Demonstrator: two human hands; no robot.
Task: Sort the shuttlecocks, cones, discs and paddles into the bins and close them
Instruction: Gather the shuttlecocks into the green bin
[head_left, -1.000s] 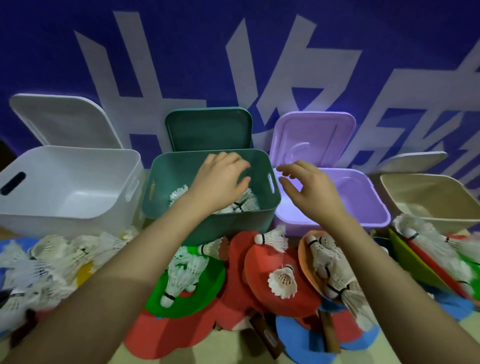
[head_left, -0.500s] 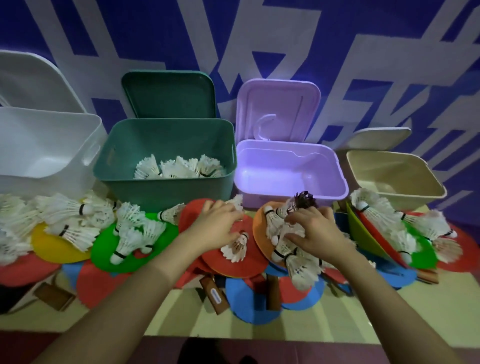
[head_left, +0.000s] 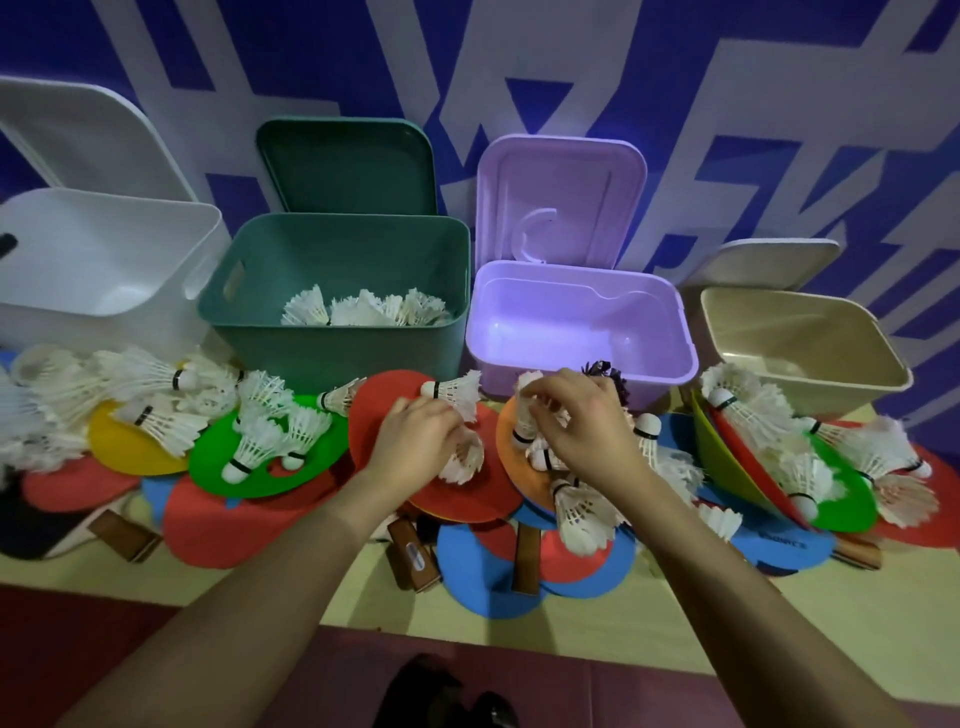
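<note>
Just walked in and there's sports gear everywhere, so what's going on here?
A person is sorting the pile into four open bins. Their left hand grips a white shuttlecock on a red paddle, and their right hand pinches another over an orange disc. Only the green bin holds shuttlecocks so far; the white bin, purple bin and beige bin look empty.

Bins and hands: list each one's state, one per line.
white bin: lid open, nothing visible inside
green bin: lid open, shuttlecocks inside
purple bin: lid open, empty
beige bin: lid open, nothing visible inside
left hand: gripping a shuttlecock on the red disc
right hand: pinching a shuttlecock over the orange disc
</note>
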